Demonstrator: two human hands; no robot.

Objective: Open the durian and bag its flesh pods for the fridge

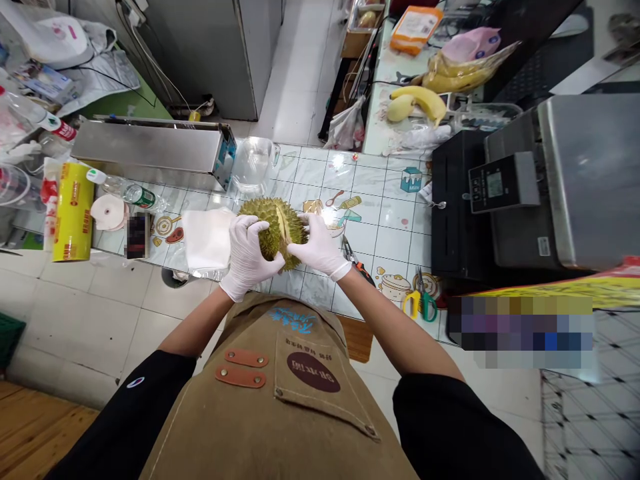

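A spiky green durian (265, 220) sits on the patterned counter in front of me, with a pale split running down its husk. My left hand (250, 257), in a white glove, grips its left side with the fingers curled. On the other side my right hand (320, 248), also gloved, holds the durian with the thumb at the split. White sheets (206, 239) lie just left of my left hand. Pliers (357, 260) with orange and black handles rest beside my right wrist. What is inside the split cannot be made out.
A clear plastic box (253, 167) and a long metal box (150, 152) stand behind, to the left. Yellow and green scissors (420, 300) lie on the right, near a weighing scale (510, 187). Bananas (425, 101) rest farther back. A yellow film roll (73, 210) stands at far left.
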